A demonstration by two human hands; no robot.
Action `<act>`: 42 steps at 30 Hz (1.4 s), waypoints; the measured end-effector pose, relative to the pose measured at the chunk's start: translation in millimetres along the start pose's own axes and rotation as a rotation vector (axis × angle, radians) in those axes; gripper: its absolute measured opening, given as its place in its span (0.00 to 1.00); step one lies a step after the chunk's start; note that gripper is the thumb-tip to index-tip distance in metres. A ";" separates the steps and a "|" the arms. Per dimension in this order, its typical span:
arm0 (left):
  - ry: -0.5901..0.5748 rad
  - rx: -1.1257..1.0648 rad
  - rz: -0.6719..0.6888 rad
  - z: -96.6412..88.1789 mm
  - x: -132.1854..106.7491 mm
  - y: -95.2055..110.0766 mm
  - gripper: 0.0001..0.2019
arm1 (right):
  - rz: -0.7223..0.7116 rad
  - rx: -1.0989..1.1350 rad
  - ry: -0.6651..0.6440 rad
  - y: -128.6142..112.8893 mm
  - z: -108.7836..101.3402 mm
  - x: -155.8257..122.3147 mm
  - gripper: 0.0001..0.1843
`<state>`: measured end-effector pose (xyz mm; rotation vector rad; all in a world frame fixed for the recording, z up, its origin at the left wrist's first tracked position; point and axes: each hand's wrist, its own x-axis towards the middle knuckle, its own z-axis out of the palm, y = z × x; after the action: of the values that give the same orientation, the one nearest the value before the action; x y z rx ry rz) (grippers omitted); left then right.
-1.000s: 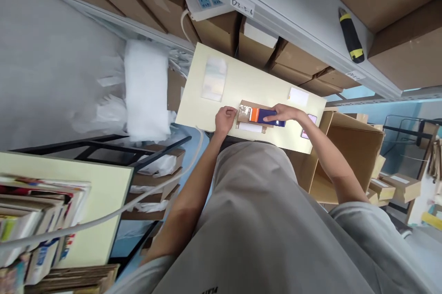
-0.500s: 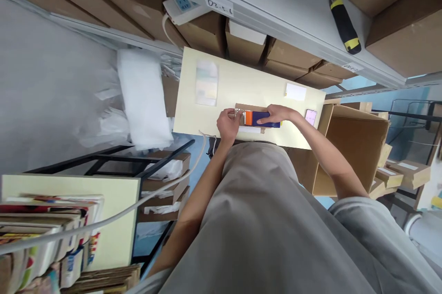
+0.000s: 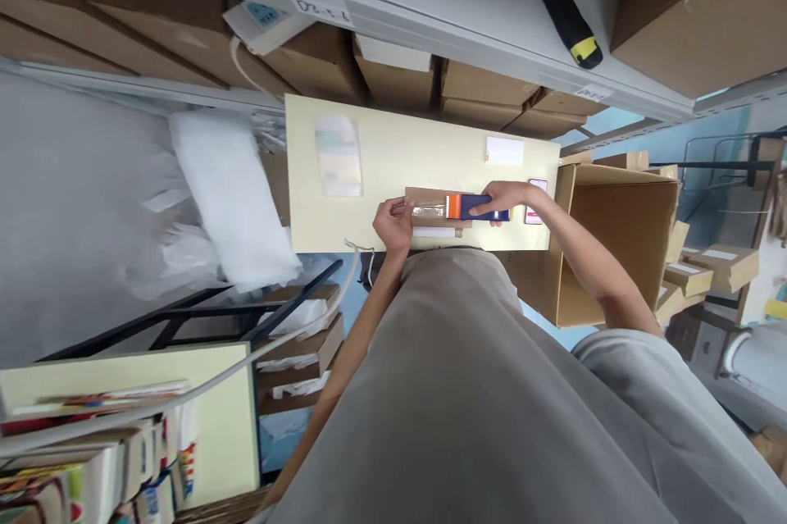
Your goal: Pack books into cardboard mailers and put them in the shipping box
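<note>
We record our two hands apart over the pale desk [image 3: 418,148]. Our right hand [image 3: 502,196] is clamped around the orange-and-blue dispenser [image 3: 469,202], which lies over the right part of the brown cardboard [image 3: 424,193]. Our left hand [image 3: 393,226] pinches the far end of a clear strip [image 3: 429,211] that spans from the dispenser; we cannot tell whether the strip adheres. A phone [image 3: 534,215] lies just beside our right wrist, a white card [image 3: 505,152] beyond.

Tape strip [image 3: 430,211]: clear, glossy plastic. Small box [image 3: 424,193]: matt cardboard. Tabletop [image 3: 418,147]: smooth. Shirt [image 3: 455,393]: matt cloth.
</note>
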<state>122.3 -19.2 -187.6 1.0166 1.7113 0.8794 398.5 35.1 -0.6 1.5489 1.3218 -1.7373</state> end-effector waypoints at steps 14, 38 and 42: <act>-0.028 0.078 0.041 0.1 3.9 3.9 0.09 | 0.274 -0.039 0.125 78.8 12.5 -31.7 0.35; 0.023 0.155 0.000 -22.0 3.2 6.4 0.13 | 0.278 -0.141 0.838 91.2 131.1 88.3 0.31; 0.013 0.150 0.049 -28.3 -1.4 -1.4 0.14 | 0.280 -0.123 0.892 99.6 139.2 101.8 0.28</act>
<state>95.6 -24.3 -179.6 1.1592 1.7912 0.7993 386.7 -103.0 -143.5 2.4116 1.4303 -0.7647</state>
